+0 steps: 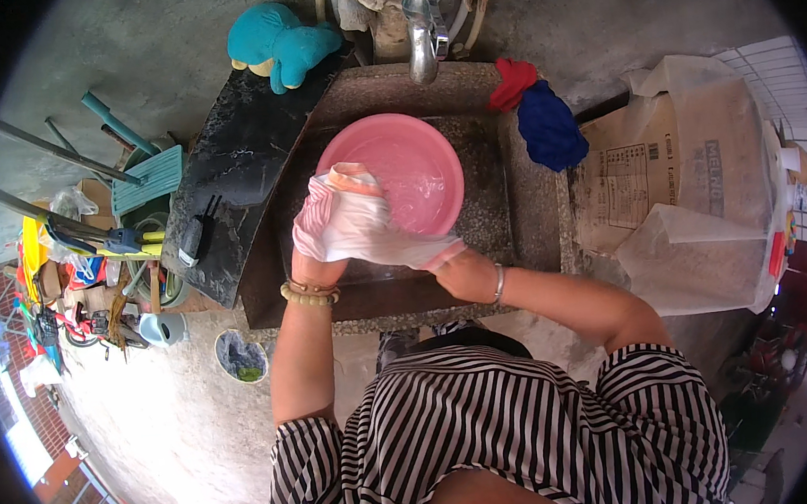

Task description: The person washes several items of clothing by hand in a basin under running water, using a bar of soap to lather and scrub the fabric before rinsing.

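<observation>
A white garment with pink trim and a pink striped part (pixel 354 213) is stretched between my two hands, above the near side of a pink plastic basin (pixel 448 170). The cloth covers most of my left hand (pixel 316 267), hiding its fingers. My right hand (pixel 471 276) grips the pink-edged end of the garment. Clear water with a few bubbles is in the basin, which stands inside a speckled stone sink (pixel 534 192). A chrome faucet (pixel 422 51) juts out over the sink's back edge.
On the right rim lie a red cloth (pixel 512 83) and a dark blue cloth (pixel 550 127). A black slab (pixel 242 140) at the left bears a teal plush toy (pixel 280 45) and a black device (pixel 194 236). Right of the sink sits a plastic-covered cardboard box (pixel 625 178).
</observation>
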`<state>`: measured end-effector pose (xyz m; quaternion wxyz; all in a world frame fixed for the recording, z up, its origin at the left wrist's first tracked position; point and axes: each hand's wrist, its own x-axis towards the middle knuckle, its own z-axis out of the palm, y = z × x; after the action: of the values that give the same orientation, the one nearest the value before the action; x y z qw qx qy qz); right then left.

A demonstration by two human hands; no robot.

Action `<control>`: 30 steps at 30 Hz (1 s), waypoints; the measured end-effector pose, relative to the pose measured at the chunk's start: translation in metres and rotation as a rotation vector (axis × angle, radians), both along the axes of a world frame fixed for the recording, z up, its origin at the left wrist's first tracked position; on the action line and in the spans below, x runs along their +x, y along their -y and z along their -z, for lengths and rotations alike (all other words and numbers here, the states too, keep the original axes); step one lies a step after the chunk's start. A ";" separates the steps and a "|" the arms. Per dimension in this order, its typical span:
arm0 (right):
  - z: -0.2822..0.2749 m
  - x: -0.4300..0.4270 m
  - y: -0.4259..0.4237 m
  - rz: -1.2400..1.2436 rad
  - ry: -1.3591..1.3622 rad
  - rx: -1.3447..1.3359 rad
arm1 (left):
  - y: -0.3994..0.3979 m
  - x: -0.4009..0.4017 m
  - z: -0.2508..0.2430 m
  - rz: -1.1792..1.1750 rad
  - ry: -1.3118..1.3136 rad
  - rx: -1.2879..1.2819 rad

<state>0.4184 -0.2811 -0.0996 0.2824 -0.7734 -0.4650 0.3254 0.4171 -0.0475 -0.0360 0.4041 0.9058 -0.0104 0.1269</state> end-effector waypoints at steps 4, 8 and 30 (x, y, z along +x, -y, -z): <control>-0.015 0.007 0.012 -0.282 0.370 0.389 | -0.003 0.006 -0.032 0.025 0.175 -0.072; 0.000 0.013 0.026 -0.190 0.371 0.478 | -0.015 0.008 -0.036 0.019 0.255 -0.019; 0.012 0.107 -0.017 1.068 -1.356 0.948 | -0.066 -0.007 -0.002 0.005 -0.142 -0.713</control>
<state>0.5256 -0.2639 -0.1117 0.8801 -0.3379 0.1236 0.3097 0.4098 0.0189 -0.0340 0.6945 0.7146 0.0601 0.0582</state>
